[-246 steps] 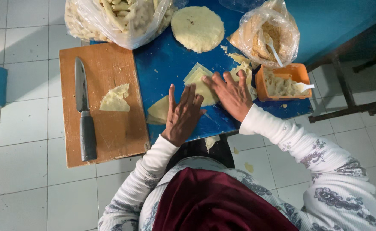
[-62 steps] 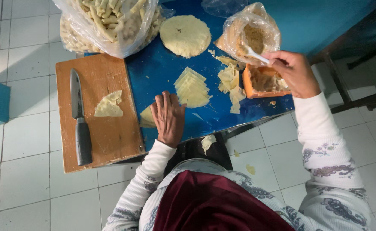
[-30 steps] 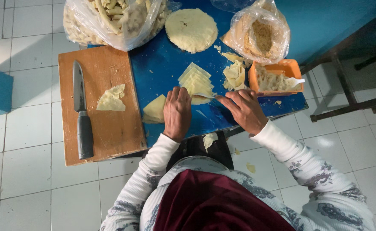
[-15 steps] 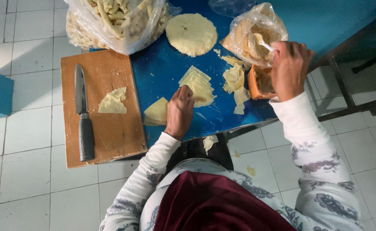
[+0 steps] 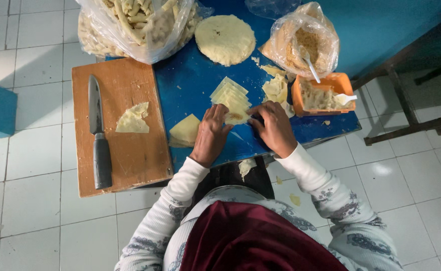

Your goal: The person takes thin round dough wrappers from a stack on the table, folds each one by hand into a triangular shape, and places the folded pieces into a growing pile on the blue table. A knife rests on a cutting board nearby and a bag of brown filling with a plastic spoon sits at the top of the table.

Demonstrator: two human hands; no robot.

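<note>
At centre frame, the left hand (image 5: 211,134) and right hand (image 5: 276,128) pressed fingertips on one pale triangular dough wrapper (image 5: 236,117) carrying a dab of filling, each grip a flat pinch at its edge on the glossy blue table (image 5: 195,85). Unfilled: a fanned stack of thin wrappers (image 5: 229,94), a floury round sheet (image 5: 225,39) above. Finished, by appearance: rolled pieces in the clear plastic bag (image 5: 135,25), upper left. An orange tub (image 5: 321,95) held crumbly filling.
</note>
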